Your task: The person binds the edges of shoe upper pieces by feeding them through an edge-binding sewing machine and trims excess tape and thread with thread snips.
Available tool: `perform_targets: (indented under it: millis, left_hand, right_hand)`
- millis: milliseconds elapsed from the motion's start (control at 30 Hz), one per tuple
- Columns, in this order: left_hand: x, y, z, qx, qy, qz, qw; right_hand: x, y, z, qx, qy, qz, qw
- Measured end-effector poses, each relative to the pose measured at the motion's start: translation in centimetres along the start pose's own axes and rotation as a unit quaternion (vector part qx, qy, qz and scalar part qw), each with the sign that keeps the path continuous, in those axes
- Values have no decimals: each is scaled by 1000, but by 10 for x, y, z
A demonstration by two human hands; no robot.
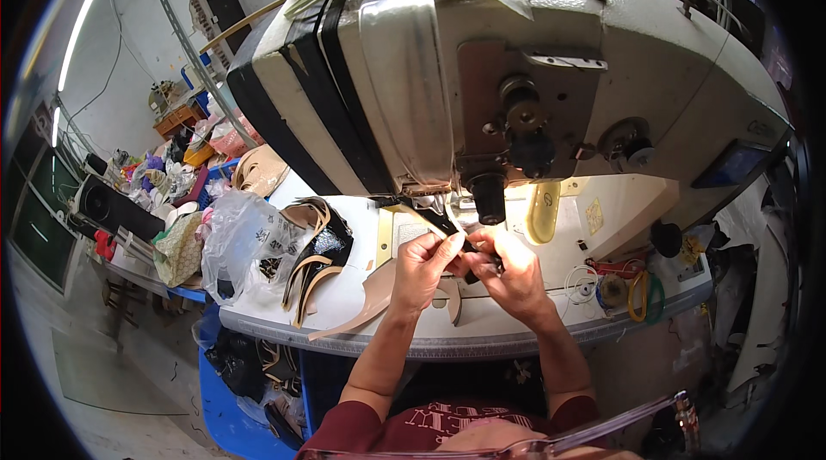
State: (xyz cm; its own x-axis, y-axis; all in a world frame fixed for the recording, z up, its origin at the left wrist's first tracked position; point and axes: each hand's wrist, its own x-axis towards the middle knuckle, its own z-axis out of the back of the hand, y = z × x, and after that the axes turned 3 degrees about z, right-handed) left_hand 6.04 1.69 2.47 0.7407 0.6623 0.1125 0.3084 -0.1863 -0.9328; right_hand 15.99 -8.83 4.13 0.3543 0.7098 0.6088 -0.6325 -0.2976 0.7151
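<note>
Head view, left hand (pixel 420 275) and right hand (pixel 509 273), two in all, fingers pinching one black strip (pixel 440 219) at the frame's centre, one sewing machine (pixel 551 47) above, one clear bag (pixel 241 240) left of centre, one white surface (pixel 559 265) beneath.

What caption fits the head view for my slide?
Left hand and right hand hold a black strip at a sewing machine.
</note>
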Motion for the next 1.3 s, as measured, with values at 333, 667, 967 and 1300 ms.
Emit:
perform_targets:
  millis: [333, 667, 967, 1300]
  left_hand:
    - [0, -5, 8, -11, 12, 8, 1000]
    - [-4, -8, 3, -7, -17, 23, 1000]
    - [-3, -1, 4, -46, -67, 57, 995]
    - [2, -6, 4, -55, -76, 70, 993]
  right_hand:
    - [-10, -2, 6, -4, 4, 29, 1000]
    - [-21, 1, -3, 102, -8, -52, 993]
    - [-17, -4, -9, 147, -61, -101, 982]
    - [-10, -9, -14, 136, -71, -70, 986]
